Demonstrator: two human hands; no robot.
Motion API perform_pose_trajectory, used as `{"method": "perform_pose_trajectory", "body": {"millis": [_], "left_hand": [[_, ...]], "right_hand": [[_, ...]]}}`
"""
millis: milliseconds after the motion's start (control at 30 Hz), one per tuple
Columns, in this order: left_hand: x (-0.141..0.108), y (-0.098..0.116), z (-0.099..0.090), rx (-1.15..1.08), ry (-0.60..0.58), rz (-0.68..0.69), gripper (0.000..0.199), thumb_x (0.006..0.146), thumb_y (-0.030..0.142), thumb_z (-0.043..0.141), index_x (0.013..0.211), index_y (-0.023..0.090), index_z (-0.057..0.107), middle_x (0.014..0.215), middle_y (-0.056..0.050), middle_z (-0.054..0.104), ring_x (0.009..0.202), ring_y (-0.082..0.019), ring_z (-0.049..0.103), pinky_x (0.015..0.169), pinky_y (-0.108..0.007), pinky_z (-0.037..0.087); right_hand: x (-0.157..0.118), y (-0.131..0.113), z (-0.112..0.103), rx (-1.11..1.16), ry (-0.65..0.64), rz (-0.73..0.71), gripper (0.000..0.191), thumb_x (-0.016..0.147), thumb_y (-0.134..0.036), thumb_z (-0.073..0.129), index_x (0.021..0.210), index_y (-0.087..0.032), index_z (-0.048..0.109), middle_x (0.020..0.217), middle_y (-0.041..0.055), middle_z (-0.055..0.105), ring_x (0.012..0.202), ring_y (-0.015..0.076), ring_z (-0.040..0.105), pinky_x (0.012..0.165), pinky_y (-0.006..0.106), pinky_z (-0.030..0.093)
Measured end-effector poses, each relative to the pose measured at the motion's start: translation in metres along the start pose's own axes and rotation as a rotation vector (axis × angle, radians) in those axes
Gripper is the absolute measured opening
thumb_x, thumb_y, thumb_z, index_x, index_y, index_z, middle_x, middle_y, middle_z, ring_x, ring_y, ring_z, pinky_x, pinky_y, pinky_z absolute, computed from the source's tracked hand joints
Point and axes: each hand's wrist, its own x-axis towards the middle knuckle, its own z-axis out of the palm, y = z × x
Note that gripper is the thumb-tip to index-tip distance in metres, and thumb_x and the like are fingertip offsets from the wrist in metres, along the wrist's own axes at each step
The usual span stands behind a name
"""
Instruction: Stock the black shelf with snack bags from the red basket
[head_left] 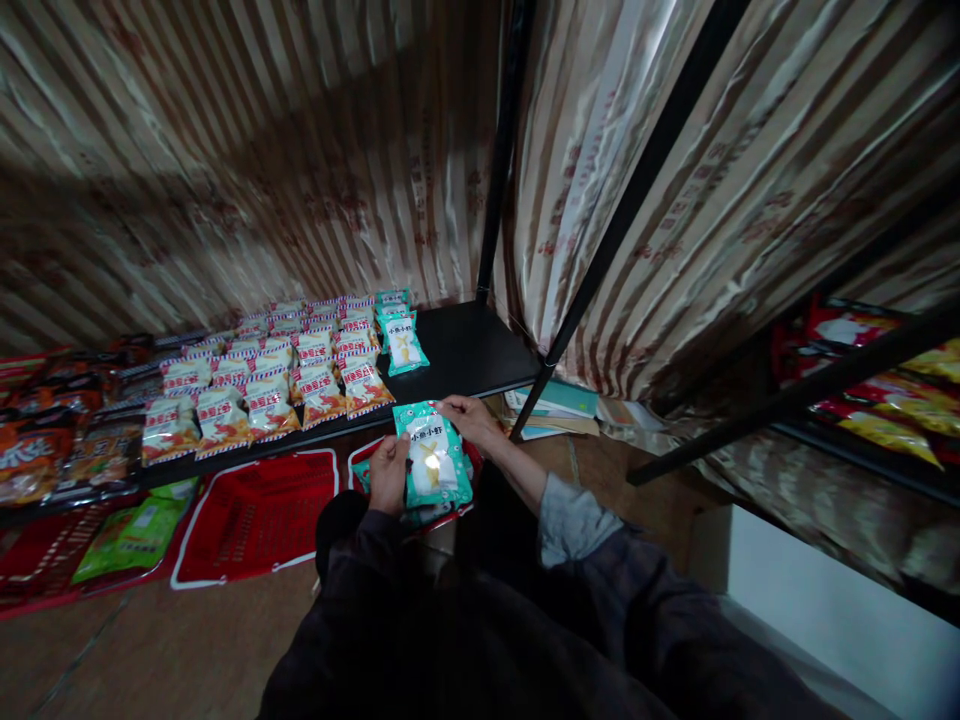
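Observation:
A teal snack bag (435, 462) with a white panel is held between my hands, over a red basket (355, 456) partly hidden behind it. My left hand (389, 472) is closed on its left edge. At its upper right corner, my right hand (466, 418) pinches the bag. More teal packaging shows in the basket below. On the black shelf (472, 350), another teal bag (403, 343) lies at the front of a short teal column, beside rows of white and orange snack bags (271, 402).
Red baskets (259, 515) stand on the floor at left, one with green bags (131, 535). Black shelf posts (600, 240) rise ahead and right. Books (559, 405) lie beyond the shelf corner. A white box (817, 610) sits at lower right; red-yellow bags (885, 385) fill the right shelf.

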Motion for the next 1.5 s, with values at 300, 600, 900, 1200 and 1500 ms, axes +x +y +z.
{"method": "perform_pose_trajectory", "body": {"millis": [300,600,900,1200,1500], "left_hand": [[-0.013,0.009,-0.002,-0.067,-0.230,-0.108,0.042,0.063,0.053,0.070,0.083,0.017,0.062,0.080,-0.003,0.069,0.076,-0.019,0.064,0.066,-0.028,0.049],[-0.008,0.018,0.010,-0.233,-0.047,-0.068,0.044,0.060,0.048,0.073,0.086,0.015,0.063,0.082,-0.006,0.070,0.080,-0.021,0.065,0.069,-0.029,0.050],[0.004,0.035,0.019,-0.226,0.069,0.031,0.038,0.062,0.044,0.071,0.083,0.014,0.060,0.080,-0.003,0.069,0.069,-0.014,0.064,0.066,-0.025,0.048],[0.016,0.031,0.019,-0.218,0.123,0.110,0.041,0.060,0.041,0.073,0.088,0.014,0.061,0.078,-0.005,0.070,0.065,-0.016,0.064,0.065,-0.028,0.050],[0.016,0.030,0.013,-0.192,0.136,0.113,0.041,0.065,0.044,0.069,0.094,0.014,0.063,0.084,-0.007,0.071,0.070,-0.018,0.067,0.069,-0.032,0.053]], "right_hand": [[0.008,-0.005,-0.006,-0.006,0.061,-0.030,0.039,0.067,-0.054,0.061,0.071,-0.015,0.063,0.058,-0.0032,0.054,0.054,0.0096,0.044,0.050,0.021,0.033],[-0.016,-0.013,-0.001,0.193,0.138,0.096,0.052,0.074,-0.065,0.051,0.098,-0.019,0.060,0.077,0.0010,0.063,0.067,0.0137,0.056,0.057,0.024,0.044],[-0.057,-0.008,0.017,0.384,-0.113,0.211,0.048,0.059,-0.055,0.076,0.087,-0.017,0.064,0.072,0.0029,0.069,0.064,0.0150,0.064,0.064,0.027,0.052],[-0.055,-0.007,0.031,0.347,-0.067,0.164,0.041,0.053,-0.049,0.079,0.068,-0.014,0.064,0.058,0.0016,0.066,0.051,0.0116,0.058,0.053,0.024,0.046],[-0.059,-0.016,0.022,0.433,0.079,0.092,0.041,0.062,-0.049,0.075,0.089,-0.019,0.066,0.073,-0.0005,0.067,0.064,0.0116,0.060,0.062,0.024,0.049]]}}
